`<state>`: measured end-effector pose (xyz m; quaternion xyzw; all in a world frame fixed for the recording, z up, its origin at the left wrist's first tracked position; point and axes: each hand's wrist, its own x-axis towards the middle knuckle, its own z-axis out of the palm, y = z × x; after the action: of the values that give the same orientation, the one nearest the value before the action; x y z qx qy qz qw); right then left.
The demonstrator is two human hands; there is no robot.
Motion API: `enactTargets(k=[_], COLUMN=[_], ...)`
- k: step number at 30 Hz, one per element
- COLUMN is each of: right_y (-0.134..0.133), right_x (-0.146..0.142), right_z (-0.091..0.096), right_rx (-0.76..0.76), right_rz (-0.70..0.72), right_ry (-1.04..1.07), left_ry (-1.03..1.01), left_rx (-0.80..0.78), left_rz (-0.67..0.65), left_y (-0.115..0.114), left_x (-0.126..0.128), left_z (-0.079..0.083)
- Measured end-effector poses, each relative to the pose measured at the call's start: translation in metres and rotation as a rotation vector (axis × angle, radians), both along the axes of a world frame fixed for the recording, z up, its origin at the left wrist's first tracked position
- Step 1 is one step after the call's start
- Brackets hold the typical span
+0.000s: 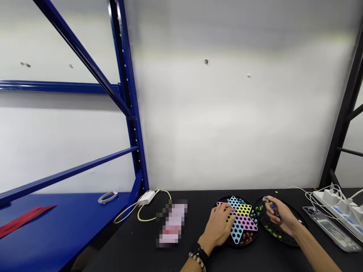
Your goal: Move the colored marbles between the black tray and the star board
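A round Chinese checkers board (236,232) with a star of blue, yellow and pink holes lies on the black table, marbles sitting around its edge. My left hand (218,224), a dark band and a bead bracelet at its wrist, lies over the board's left side with fingers stretched out. Just to the right is a black round tray (286,241) with green marbles (269,229) in it. Above this tray my right hand (280,215) is curled around blue marbles (272,206), which peek out between its fingers. How many it holds is hidden.
A phone (331,228) lies right of the tray, beside a white power strip (340,211) with tangled cables. Leftward are a blurred-out pinkish item (172,224) and a white charger (147,197) with its cable. A blue rack post (132,113) rises at left; a white wall stands behind.
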<state>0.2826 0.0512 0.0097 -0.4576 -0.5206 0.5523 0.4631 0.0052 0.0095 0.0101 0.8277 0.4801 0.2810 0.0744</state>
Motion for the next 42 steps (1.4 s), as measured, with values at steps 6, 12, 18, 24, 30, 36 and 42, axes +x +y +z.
enactTargets(k=[6, 12, 18, 24, 30, 36, 42], right_y=[-0.004, -0.032, -0.043, -0.059, -0.069, -0.067, -0.074], right_x=[-0.068, -0.162, -0.173, -0.171, -0.155, -0.114, -0.119], right_z=[0.003, -0.026, -0.034, -0.044, -0.053, -0.049, -0.048], right_rx=[-0.025, 0.641, 0.759, 0.875, 0.881, 0.811, 0.755], right_rz=[-0.139, -0.011, 0.056, 0.054, 0.238, 0.397, 0.413], right_ry=[0.007, -0.991, -1.286, -1.194, -1.143, -1.095, -1.11], left_ry=[-0.229, -0.366, -0.373, -0.365, -0.347, -0.314, -0.307], left_rx=[0.179, 0.249, 0.258, 0.216, 0.228, 0.252, 0.213], left_rz=[0.225, 0.358, 0.323, 0.281, 0.278, 0.266, 0.241], left_y=[0.009, 0.02, 0.019, 0.017, 0.018, 0.02, 0.019], left_x=[-0.014, -0.031, -0.029, -0.024, -0.023, -0.022, -0.02], left_z=[0.009, 0.001, 0.0, 0.0, -0.003, -0.005, -0.006])
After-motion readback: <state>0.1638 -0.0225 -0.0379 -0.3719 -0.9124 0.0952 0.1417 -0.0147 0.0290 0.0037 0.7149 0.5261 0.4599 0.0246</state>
